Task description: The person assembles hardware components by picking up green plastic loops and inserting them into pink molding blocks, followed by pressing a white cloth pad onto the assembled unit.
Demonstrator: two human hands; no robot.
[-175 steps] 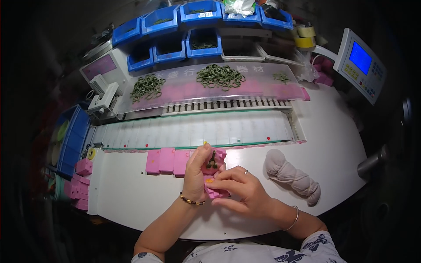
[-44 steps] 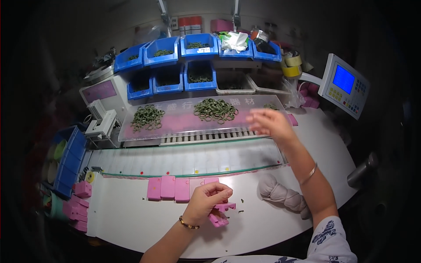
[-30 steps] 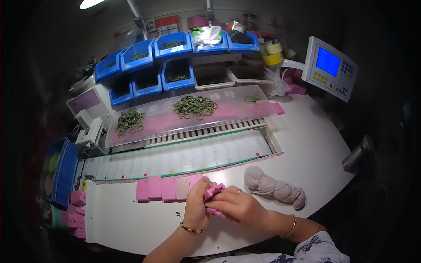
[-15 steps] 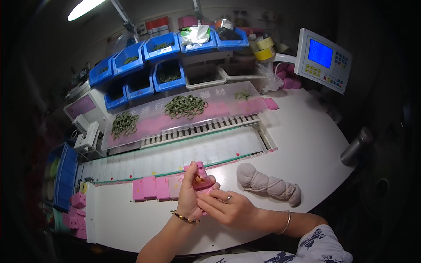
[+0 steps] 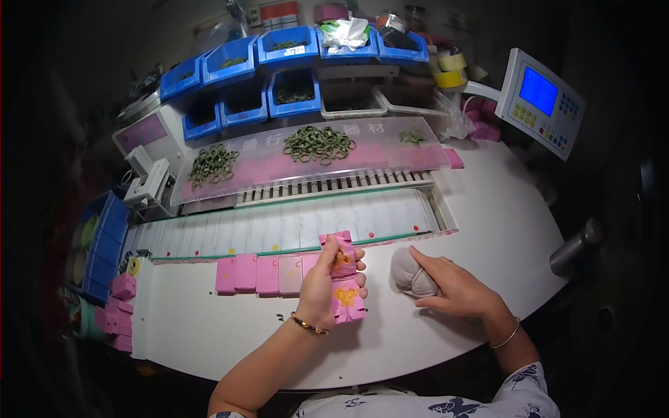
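My left hand (image 5: 326, 279) is closed around an opened pink rubber mold (image 5: 348, 292), thumb laid over its upper half. The mold's two halves are spread one above the other, with orange-stained hollows on the inner faces. Off to the right, my right hand (image 5: 453, 284) is wrapped over a knotted grey cloth bundle (image 5: 410, 275) on the white table; the palm and fingers hide its rear part. Left of the mold, several closed pink molds (image 5: 245, 272) stand in a row, one of them paler (image 5: 290, 274).
Behind the molds runs a recessed conveyor (image 5: 306, 221). A clear sheet bearing heaps of green rings (image 5: 319, 144) lies above it. Blue bins (image 5: 294, 94) line the back. A control panel (image 5: 540, 101) and a metal cylinder (image 5: 575, 247) are at right; stacked pink blocks (image 5: 120, 317) at left.
The mold, earlier held between both hands, is now spread in my left hand alone. My right hand has moved right onto the cloth bundle. The view has shifted slightly.
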